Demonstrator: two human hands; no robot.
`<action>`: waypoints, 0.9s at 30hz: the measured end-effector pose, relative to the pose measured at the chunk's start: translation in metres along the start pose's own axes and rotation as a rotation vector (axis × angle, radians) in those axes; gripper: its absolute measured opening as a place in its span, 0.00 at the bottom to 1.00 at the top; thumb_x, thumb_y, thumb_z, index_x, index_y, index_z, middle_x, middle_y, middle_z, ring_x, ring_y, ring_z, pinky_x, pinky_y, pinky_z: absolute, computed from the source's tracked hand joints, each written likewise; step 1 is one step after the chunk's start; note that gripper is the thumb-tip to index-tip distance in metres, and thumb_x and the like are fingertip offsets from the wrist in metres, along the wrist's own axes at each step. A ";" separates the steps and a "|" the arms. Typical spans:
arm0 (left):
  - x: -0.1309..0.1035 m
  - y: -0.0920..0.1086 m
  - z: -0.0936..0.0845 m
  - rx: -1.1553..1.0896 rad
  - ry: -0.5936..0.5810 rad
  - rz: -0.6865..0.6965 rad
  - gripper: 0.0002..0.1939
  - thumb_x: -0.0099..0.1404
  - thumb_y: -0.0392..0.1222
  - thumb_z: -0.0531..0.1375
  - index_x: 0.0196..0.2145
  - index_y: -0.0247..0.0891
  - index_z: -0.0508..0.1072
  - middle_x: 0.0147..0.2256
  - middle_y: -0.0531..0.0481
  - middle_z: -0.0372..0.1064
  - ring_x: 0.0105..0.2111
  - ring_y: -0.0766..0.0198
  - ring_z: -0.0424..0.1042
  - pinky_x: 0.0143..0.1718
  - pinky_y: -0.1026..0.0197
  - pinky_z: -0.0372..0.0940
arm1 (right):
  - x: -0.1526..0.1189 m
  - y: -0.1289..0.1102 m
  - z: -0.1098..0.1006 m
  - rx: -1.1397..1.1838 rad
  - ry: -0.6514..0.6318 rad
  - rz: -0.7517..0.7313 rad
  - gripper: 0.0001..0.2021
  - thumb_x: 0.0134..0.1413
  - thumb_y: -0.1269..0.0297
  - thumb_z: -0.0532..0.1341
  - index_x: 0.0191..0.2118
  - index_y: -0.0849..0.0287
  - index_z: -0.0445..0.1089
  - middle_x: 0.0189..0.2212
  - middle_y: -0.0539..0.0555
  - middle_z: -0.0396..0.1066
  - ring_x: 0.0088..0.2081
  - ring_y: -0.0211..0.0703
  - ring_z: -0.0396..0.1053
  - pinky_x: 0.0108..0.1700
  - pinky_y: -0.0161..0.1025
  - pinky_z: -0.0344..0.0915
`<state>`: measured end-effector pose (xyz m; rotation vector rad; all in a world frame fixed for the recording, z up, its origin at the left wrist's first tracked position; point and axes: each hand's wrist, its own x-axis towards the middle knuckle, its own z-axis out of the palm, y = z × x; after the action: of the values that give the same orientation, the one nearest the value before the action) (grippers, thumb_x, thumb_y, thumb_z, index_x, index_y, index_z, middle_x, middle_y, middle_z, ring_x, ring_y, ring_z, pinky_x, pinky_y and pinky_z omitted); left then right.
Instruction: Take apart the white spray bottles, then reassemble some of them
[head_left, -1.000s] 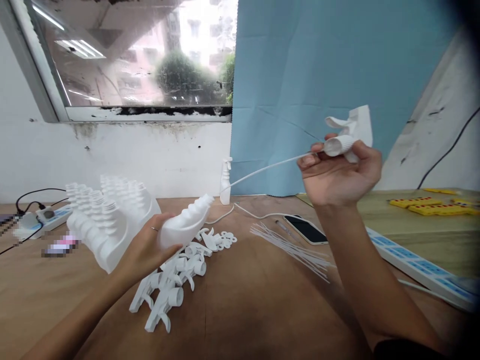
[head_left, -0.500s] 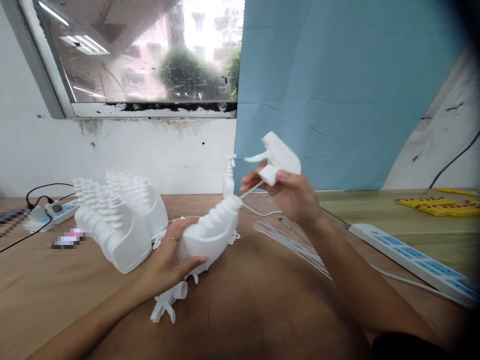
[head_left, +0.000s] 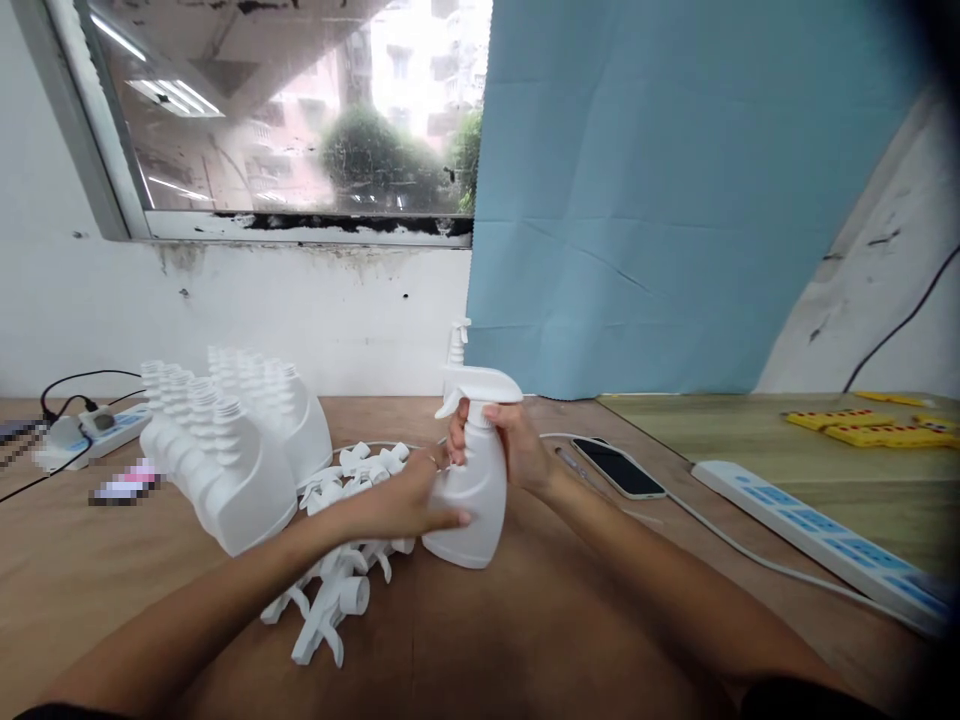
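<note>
A white spray bottle (head_left: pixel 484 505) stands nearly upright in front of me, its base at or just above the table. My left hand (head_left: pixel 412 497) is closed around the bottle's left side, thumb across the front. At the neck, my right hand (head_left: pixel 523 445) grips the collar of a white trigger spray head (head_left: pixel 491 383), which sits on the bottle's mouth. The tube inside cannot be made out. Left of the bottle lies a heap of loose white trigger heads (head_left: pixel 349 595), partly covered by my left forearm. Behind stands another white bottle with a trigger head (head_left: pixel 457 345).
Rows of open white bottles (head_left: pixel 251 490) stand at the left. A phone (head_left: pixel 619 468) and white cable lie right of my hands, with a power strip (head_left: pixel 817 535) farther right. Yellow pieces (head_left: pixel 862 428) lie at the far right; a blue cloth (head_left: pixel 637 200) hangs behind.
The bottle has swung from tilted to nearly upright and moved right. My right hand has lowered the trigger head onto its neck; the tube no longer shows. The phone has come into view.
</note>
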<state>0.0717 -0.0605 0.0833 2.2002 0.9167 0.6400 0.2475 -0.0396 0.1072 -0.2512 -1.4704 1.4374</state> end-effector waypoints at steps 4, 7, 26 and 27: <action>0.014 0.013 -0.049 -0.088 0.197 0.083 0.43 0.56 0.51 0.66 0.63 0.45 0.48 0.60 0.36 0.53 0.56 0.47 0.63 0.52 0.45 0.64 | 0.003 0.010 -0.003 0.007 -0.014 -0.001 0.12 0.51 0.56 0.59 0.30 0.60 0.65 0.22 0.51 0.68 0.20 0.39 0.65 0.24 0.36 0.62; 0.013 0.033 -0.072 -0.144 0.250 0.324 0.36 0.60 0.47 0.64 0.61 0.46 0.53 0.56 0.41 0.61 0.54 0.55 0.64 0.51 0.53 0.64 | 0.004 0.011 0.001 0.029 -0.071 0.012 0.12 0.51 0.55 0.59 0.31 0.60 0.65 0.22 0.52 0.69 0.21 0.40 0.66 0.25 0.37 0.63; 0.005 0.045 -0.067 0.049 0.404 0.371 0.10 0.67 0.42 0.58 0.43 0.39 0.75 0.35 0.50 0.72 0.30 0.68 0.66 0.33 0.63 0.62 | 0.001 0.016 0.010 0.011 -0.093 -0.042 0.15 0.55 0.54 0.59 0.31 0.64 0.68 0.23 0.53 0.69 0.23 0.40 0.66 0.27 0.39 0.64; 0.005 0.045 -0.067 0.056 0.408 0.376 0.09 0.67 0.42 0.58 0.43 0.40 0.75 0.35 0.50 0.73 0.30 0.68 0.66 0.33 0.63 0.62 | 0.001 0.016 0.010 -0.032 -0.092 -0.045 0.14 0.55 0.56 0.60 0.30 0.64 0.68 0.22 0.53 0.68 0.23 0.40 0.66 0.27 0.39 0.64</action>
<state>0.0510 -0.0551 0.1612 2.3576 0.7190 1.2907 0.2317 -0.0410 0.0963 -0.1732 -1.5649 1.4059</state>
